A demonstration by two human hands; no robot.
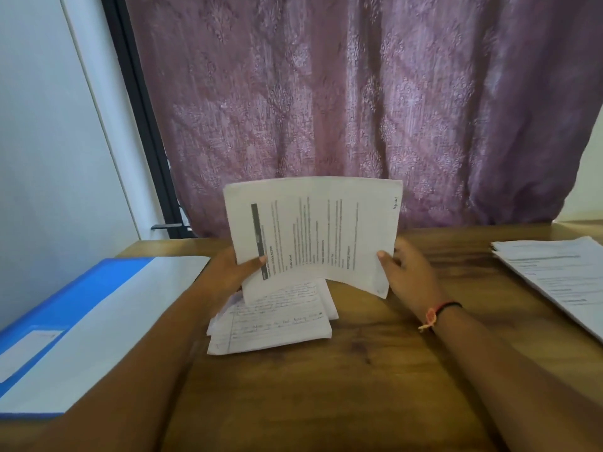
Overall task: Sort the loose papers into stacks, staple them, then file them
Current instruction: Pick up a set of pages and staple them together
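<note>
A bundle of printed sheets [319, 233] stands upright above the middle of the wooden table [359, 386], its text turned sideways. My left hand [238, 272] grips its lower left edge, thumb on the front. My right hand [408, 272] pinches its lower right edge. Under the bundle lies a loose pile of handwritten lined papers [277, 324], flat on the table. A stack of printed papers [561, 275] lies at the right edge.
A blue file folder [75, 324] with a white label lies at the table's left side. A purple patterned curtain [359, 102] hangs behind the table, and a white wall [42, 141] is at the left.
</note>
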